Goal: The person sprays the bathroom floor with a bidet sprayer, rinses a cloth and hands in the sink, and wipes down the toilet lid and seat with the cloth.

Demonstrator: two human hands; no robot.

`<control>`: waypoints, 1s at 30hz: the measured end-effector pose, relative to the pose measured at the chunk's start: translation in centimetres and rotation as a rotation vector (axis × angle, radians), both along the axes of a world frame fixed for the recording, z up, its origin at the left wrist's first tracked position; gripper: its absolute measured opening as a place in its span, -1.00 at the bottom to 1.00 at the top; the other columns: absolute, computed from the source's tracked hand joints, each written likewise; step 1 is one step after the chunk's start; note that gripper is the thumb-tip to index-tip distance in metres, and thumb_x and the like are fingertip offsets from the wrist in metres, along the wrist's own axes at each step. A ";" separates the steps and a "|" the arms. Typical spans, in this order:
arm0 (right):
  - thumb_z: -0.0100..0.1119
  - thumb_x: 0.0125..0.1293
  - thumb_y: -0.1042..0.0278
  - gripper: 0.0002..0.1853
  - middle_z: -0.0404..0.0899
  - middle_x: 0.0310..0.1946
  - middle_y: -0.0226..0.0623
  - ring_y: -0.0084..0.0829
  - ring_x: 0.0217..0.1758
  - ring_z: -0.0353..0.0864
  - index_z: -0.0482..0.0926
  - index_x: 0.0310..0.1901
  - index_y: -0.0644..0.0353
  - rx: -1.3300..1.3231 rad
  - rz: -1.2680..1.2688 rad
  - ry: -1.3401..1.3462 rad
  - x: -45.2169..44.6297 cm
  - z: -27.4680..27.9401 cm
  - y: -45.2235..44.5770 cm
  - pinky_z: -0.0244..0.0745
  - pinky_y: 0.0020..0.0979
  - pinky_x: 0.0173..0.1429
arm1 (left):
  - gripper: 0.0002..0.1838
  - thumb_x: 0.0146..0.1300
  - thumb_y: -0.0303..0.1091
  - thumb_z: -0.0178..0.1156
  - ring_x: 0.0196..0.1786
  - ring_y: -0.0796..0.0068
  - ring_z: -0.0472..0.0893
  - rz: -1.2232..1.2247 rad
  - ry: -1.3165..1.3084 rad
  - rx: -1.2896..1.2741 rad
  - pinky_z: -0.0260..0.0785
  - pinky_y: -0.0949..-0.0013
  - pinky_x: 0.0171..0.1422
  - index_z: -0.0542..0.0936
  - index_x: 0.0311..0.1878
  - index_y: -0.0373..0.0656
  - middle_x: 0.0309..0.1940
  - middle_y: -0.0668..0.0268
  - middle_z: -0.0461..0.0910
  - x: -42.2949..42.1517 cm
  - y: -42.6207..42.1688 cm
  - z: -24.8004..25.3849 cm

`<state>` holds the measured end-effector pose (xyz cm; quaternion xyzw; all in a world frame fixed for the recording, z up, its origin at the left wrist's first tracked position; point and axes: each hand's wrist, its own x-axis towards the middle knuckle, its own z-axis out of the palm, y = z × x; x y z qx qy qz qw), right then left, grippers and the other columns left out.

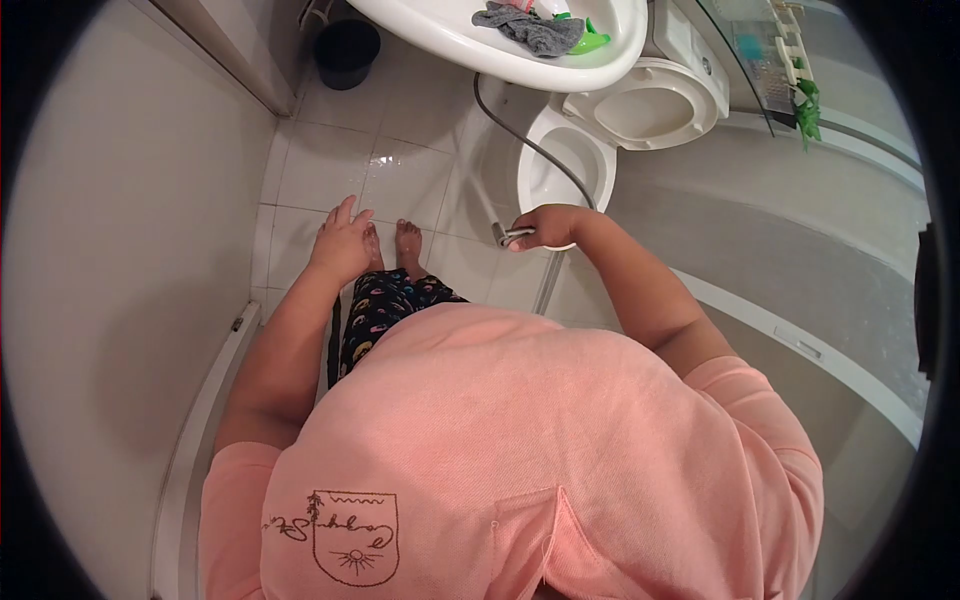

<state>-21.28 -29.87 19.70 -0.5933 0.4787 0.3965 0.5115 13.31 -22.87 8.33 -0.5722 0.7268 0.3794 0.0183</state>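
Note:
My right hand [548,228] is closed around a bidet sprayer [503,235], its metal head pointing left over the floor. From it a grey hose [530,140] runs up past the toilet towards the underside of the sink. A pale streak shows above the sprayer head; whether it is water I cannot tell. My left hand [343,247] hangs over the tiles beside my bare feet, fingers apart and holding nothing. Just beyond my right hand stands the toilet bowl [535,180], its seat and lid [655,105] raised.
A white sink [430,35] ahead holds a grey cloth [530,30] and a bright green item [592,40]. A black bucket [347,55] stands on the tiled floor [325,165], which has wet spots. A wall is at left, a curved shower enclosure frame [790,335] at right.

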 end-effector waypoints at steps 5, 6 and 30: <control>0.19 0.16 -0.28 -0.34 0.58 0.05 -0.16 -0.13 0.18 0.48 0.53 0.15 0.03 -0.055 0.015 -0.030 -1.0 -0.7 -0.1 0.30 -0.23 0.24 | -0.39 0.06 -0.39 0.17 0.39 -0.02 0.23 0.074 0.004 0.044 0.17 0.16 0.43 0.41 0.27 -0.10 0.42 0.03 0.09 0.7 1.2 0.4; 0.19 0.16 -0.28 -0.34 0.58 0.05 -0.16 -0.13 0.18 0.48 0.53 0.15 0.03 -0.056 0.018 -0.031 -1.1 -0.7 -0.1 0.30 -0.23 0.24 | -0.39 0.06 -0.39 0.17 0.39 -0.02 0.23 0.077 0.003 0.043 0.17 0.16 0.43 0.41 0.27 -0.10 0.42 0.03 0.09 0.7 1.3 0.4; 0.18 0.19 -0.25 -0.37 0.60 -0.01 -0.16 -0.16 0.12 0.51 0.53 0.12 0.09 -0.017 0.075 -0.182 5.7 -1.1 0.5 0.33 -0.27 0.20 | -0.41 0.07 -0.37 0.17 0.34 0.02 0.30 0.116 -0.069 0.160 0.22 0.14 0.39 0.42 0.25 -0.08 0.35 0.05 0.23 2.3 4.8 0.1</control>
